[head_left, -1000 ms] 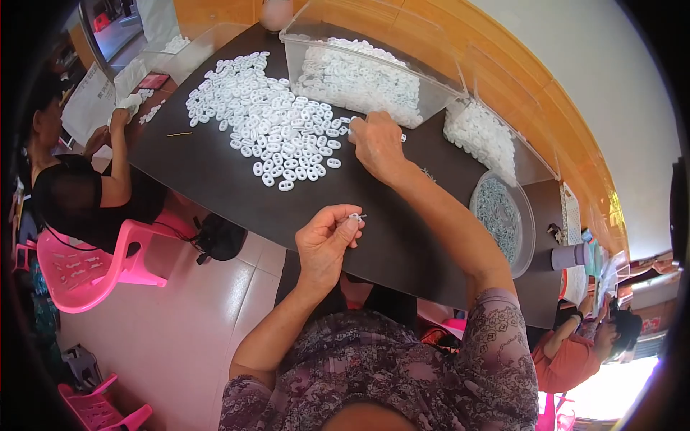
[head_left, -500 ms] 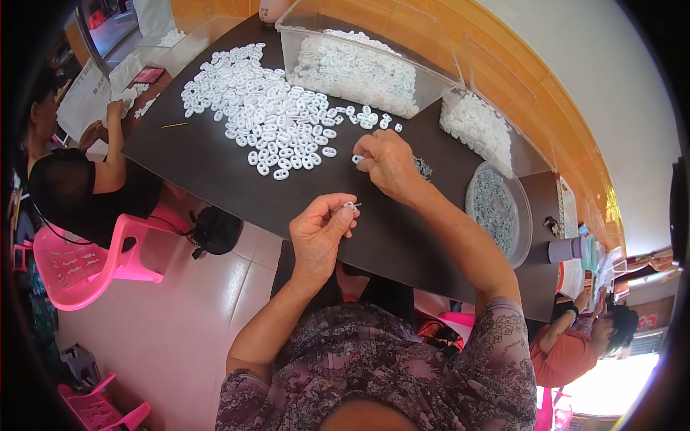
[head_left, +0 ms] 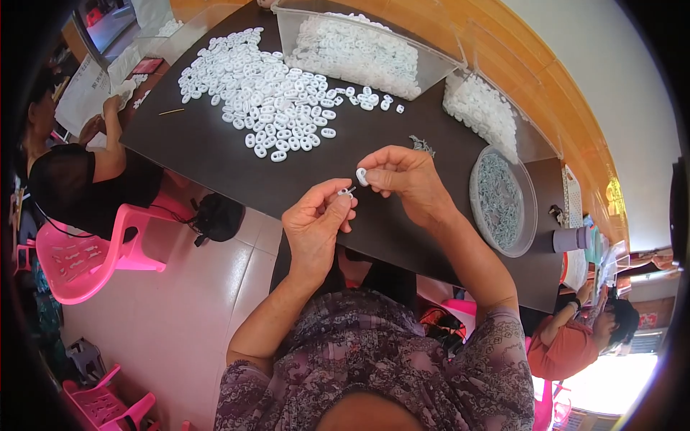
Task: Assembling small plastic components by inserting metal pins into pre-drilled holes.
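Note:
Between the thumb and fingers of my left hand (head_left: pixel 310 226) is a small white piece (head_left: pixel 346 192) with a thin metal screw sticking out of it. My right hand (head_left: pixel 411 185) pinches a white oval two-holed plastic piece (head_left: pixel 361 177), held close beside the screw's tip; they look slightly apart. Farther back on the dark table (head_left: pixel 215 161) spreads a heap of similar white oval pieces (head_left: pixel 269 97). Right of the heap lie several smaller white pieces (head_left: pixel 368 99). Beyond my right hand sits a little pile of grey screws (head_left: pixel 422 146).
A clear bin (head_left: pixel 282 32) of white pieces stands at the back, another clear bin (head_left: pixel 539 133) right of it. A round tub (head_left: pixel 530 223) holds screws; a lilac cup (head_left: pixel 568 240) is beside it. People sit at left (head_left: pixel 75 176) and right (head_left: pixel 564 352). A pink chair (head_left: pixel 100 262) stands left.
My right hand has come back toward me from near the small white pieces, bringing the oval piece up to my left hand. My left hand has barely shifted. The view has moved slightly.

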The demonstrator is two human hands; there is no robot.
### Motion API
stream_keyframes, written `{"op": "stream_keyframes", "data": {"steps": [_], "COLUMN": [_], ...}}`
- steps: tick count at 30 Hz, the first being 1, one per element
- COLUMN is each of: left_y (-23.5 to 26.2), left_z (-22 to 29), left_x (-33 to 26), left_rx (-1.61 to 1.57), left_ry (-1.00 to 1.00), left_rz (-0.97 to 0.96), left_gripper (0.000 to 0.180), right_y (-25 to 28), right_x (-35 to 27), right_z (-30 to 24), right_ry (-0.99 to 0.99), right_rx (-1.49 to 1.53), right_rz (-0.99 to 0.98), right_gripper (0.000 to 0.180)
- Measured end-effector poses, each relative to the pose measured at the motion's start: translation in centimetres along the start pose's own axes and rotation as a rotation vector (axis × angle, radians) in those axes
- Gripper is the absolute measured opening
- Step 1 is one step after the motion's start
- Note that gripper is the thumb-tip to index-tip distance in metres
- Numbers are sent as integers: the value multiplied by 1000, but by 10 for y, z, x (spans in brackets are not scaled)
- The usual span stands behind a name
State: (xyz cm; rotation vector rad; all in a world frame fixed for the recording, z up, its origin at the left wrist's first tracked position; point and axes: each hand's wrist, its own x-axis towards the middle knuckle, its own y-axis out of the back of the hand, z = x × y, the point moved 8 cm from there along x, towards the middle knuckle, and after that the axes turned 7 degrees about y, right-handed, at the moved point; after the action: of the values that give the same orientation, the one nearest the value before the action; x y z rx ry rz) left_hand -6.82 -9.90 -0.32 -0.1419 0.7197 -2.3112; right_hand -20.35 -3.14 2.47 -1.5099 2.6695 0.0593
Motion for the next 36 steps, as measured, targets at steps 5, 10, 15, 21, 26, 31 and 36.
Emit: {"op": "stream_keyframes", "data": {"steps": [5, 10, 15, 21, 26, 31, 36], "left_y": [1, 3, 4, 6, 7, 5, 5], "left_z": [1, 0, -1, 0, 0, 4, 5], "left_x": [-3, -6, -6, -7, -9, -11, -12], "left_rx": [44, 81, 96, 133, 203, 191, 172], "left_ry": [3, 31, 35, 26, 10, -46, -88], "left_rz": [45, 60, 55, 96, 110, 116, 111], "left_gripper": [20, 19, 18, 19, 17, 22, 25], "right_y": [-8, -10, -15, -20, -21, -22, -30], "right_x": [-7, -9, -10, -11, -13, -17, -23], "right_z": [1, 1, -2, -2, -3, -9, -15], "right_ry": [-10, 28, 46, 96, 140, 225, 293], "right_rx": [70, 13, 15, 40, -50, -181, -322], "right_rz": [-4, 0, -1, -32, -5, 28, 41], "right_gripper": [17, 17, 17, 16, 14, 11, 10]}}
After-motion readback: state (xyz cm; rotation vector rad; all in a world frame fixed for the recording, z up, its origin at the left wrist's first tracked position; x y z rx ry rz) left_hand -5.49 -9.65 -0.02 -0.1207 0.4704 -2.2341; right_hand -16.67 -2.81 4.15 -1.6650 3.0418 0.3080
